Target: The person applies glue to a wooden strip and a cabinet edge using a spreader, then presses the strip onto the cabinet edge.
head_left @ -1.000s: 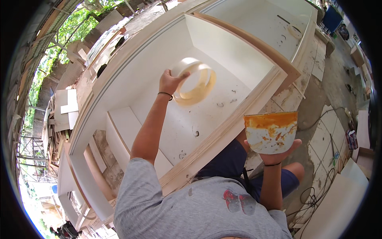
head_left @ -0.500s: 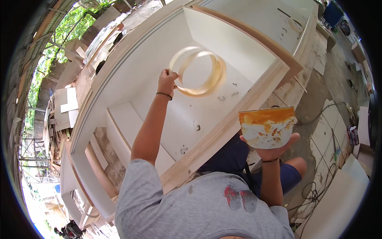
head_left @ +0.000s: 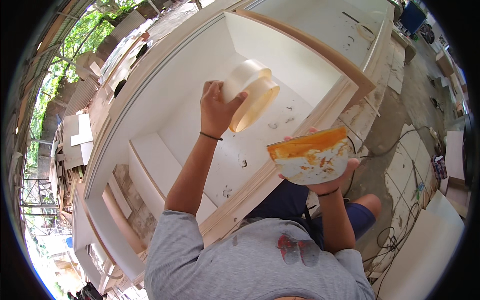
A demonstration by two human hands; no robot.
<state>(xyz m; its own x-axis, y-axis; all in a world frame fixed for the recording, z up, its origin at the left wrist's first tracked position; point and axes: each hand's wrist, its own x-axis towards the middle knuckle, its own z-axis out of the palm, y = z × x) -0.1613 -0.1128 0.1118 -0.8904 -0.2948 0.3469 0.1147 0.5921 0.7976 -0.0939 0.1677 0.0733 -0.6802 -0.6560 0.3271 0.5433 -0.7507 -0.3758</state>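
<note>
My left hand (head_left: 218, 106) grips a wide roll of cream-coloured, thin strip (head_left: 246, 76), thumb on the near side and fingers curled behind. The roll is tilted in mid-air above the inside of a long white-lined wooden cabinet (head_left: 220, 150). On the right, my right hand (head_left: 346, 174) supports a half-round whitish piece (head_left: 314, 164) from behind and below. Orange smears cover its straight upper edge and blotch its face. A few fingertips show past its upper and left edges; the rest of those fingers are hidden.
A brown-edged divider (head_left: 300, 42) crosses the cabinet. Dark curled scraps lie on its white bottom panel. To the right, a black cable (head_left: 392, 240) loops over the tiled floor near a pale board (head_left: 425, 250). Stacked wood offcuts (head_left: 62, 170) stand at the far left.
The roll has turned in my left hand's grip and shows more of its outer side. My right hand has brought the half-round piece leftward and slightly up, tilting it.
</note>
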